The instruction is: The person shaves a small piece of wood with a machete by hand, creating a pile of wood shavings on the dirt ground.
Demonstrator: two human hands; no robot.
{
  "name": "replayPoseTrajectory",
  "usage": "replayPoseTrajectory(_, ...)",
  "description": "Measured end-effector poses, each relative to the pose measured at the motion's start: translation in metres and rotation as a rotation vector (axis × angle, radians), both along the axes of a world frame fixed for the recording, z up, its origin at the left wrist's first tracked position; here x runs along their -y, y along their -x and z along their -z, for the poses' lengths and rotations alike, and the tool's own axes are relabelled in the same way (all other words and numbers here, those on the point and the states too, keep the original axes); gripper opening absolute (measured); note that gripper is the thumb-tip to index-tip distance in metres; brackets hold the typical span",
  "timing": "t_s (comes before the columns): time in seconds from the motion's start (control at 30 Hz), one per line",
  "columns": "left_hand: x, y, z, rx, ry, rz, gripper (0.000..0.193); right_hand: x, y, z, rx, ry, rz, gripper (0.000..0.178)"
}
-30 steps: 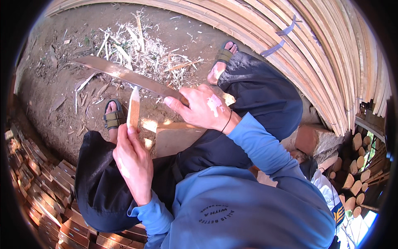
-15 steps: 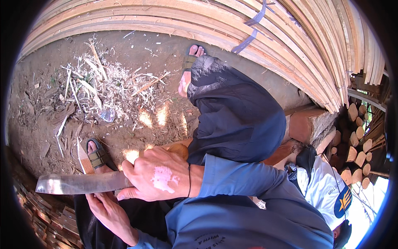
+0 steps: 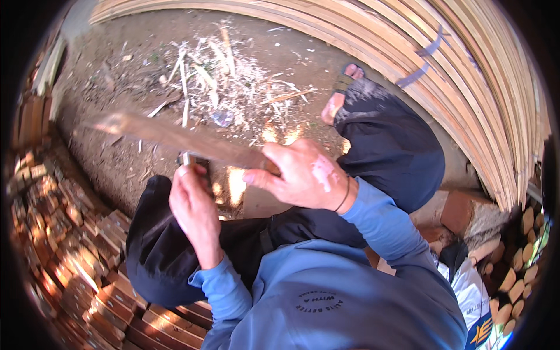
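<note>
My right hand point(image 3: 309, 175) is closed round the handle end of a machete point(image 3: 175, 135). Its long, broad blade points left and is blurred by motion. Below the blade, my left hand point(image 3: 192, 201) has its fingers closed on a narrow piece of pale wood point(image 3: 186, 158). Only a short part of the wood shows at the fingertips, and the blade crosses in front of the rest. Whether blade and wood touch, I cannot tell.
Wood shavings and splinters point(image 3: 213, 76) lie on the dirt floor ahead. Long boards point(image 3: 350, 29) curve along the far right, bound with a strap. Cut wood pieces point(image 3: 64, 233) are stacked at left. A brick point(image 3: 461, 213) and a white bag point(image 3: 466, 286) are at right.
The machete has risen from a nearly level position beside the left hand and now slants, tip up to the left. My left hand appears more upright. The whole view has shifted.
</note>
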State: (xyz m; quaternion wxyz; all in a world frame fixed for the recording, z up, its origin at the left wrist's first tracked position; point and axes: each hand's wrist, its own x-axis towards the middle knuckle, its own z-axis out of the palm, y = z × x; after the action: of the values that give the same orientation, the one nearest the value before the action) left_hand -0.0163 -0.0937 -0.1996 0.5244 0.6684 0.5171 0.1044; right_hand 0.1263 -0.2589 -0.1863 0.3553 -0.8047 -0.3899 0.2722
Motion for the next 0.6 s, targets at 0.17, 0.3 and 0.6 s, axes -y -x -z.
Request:
replayPoseTrajectory(0.17, 0.004, -0.009, -0.013, 0.301, 0.259, -0.044, 0.028, -0.001, 0.003, -0.012, 0.057, -0.01, -0.021, 0.053)
replayPoseTrajectory(0.3, 0.001, 0.002, -0.016, 0.438, 0.417, -0.061, 0.022, 0.001, 0.006, -0.015, 0.116, 0.054, -0.084, 0.051)
replayPoseTrajectory(0.6, 0.01, 0.015, -0.03, 0.462, 0.576, -0.009, 0.017, -0.02, -0.01, 0.0, 0.27, 0.161, 0.106, 0.05)
